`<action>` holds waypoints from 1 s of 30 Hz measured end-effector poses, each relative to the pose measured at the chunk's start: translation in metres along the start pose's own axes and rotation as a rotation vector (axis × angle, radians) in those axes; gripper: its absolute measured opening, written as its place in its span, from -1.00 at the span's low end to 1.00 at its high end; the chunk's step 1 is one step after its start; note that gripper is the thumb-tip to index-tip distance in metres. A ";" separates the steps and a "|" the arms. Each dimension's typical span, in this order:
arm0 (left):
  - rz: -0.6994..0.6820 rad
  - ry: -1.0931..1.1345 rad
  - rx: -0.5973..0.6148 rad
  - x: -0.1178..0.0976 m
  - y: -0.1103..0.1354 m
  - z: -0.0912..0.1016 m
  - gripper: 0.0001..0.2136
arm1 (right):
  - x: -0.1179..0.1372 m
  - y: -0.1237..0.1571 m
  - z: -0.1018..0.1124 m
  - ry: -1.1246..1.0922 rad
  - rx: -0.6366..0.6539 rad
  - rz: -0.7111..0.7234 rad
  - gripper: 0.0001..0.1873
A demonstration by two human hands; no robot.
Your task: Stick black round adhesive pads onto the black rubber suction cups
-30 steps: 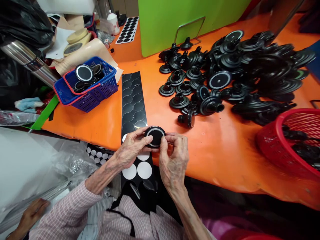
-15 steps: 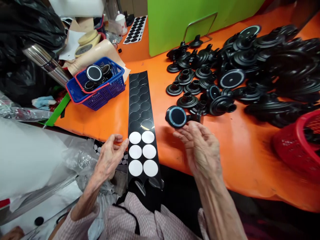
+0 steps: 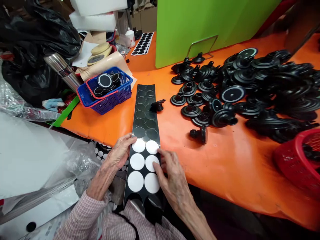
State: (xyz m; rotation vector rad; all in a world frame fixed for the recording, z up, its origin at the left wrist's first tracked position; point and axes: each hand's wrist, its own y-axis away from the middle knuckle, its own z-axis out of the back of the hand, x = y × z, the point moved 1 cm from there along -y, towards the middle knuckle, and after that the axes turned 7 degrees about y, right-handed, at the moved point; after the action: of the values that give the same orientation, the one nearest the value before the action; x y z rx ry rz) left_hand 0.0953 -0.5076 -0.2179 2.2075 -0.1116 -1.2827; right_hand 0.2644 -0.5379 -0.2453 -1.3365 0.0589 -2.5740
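Observation:
A long black sticker sheet (image 3: 144, 155) stretches from the table over my lap. Its far part holds rows of dark discs; several white circles (image 3: 135, 181) show at the near end. My left hand (image 3: 121, 150) grips the sheet's left edge, thumb on top beside a white circle. On the opposite edge lies my right hand (image 3: 172, 173), its thumb over a white circle and its fingers bent at the border. A black round part with a stem (image 3: 157, 105) appears tilted over the sheet's right edge farther up; whether it rests there I cannot tell.
A heap of black stemmed discs (image 3: 245, 80) covers the right of the orange table (image 3: 225, 156). One black part (image 3: 200, 134) stands on its side nearer me. Around are a blue basket (image 3: 110, 100), a red basket (image 3: 295, 160), a green board (image 3: 190, 30) and a steel flask (image 3: 60, 68).
My right hand has let go of a black round part and moved left onto the sheet. My left hand has closed on the left edge. The view has shifted slightly.

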 end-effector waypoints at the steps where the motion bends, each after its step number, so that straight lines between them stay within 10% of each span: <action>1: -0.009 -0.002 0.011 0.002 0.001 0.001 -0.72 | 0.001 -0.003 0.000 0.068 -0.013 0.058 -0.72; 13: 0.004 -0.046 0.241 0.012 0.005 0.010 -0.79 | 0.012 -0.058 -0.021 0.209 0.018 0.372 -0.73; 21: -0.044 -0.303 0.129 0.009 0.015 0.006 -0.71 | 0.000 -0.068 -0.006 0.082 -0.151 0.264 -0.73; 26: -0.389 -0.774 -0.216 -0.017 0.029 0.003 -0.75 | 0.002 -0.055 0.011 0.104 -0.228 0.281 -0.74; 30: -0.074 -0.553 0.190 -0.020 0.022 -0.017 -0.71 | 0.010 -0.032 0.005 0.059 -0.180 0.381 -0.67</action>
State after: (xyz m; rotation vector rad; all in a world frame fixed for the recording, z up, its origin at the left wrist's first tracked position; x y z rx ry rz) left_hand 0.1034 -0.5117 -0.1844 1.9573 -0.3800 -1.9656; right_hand 0.2564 -0.5085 -0.2298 -1.1701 0.5142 -2.3235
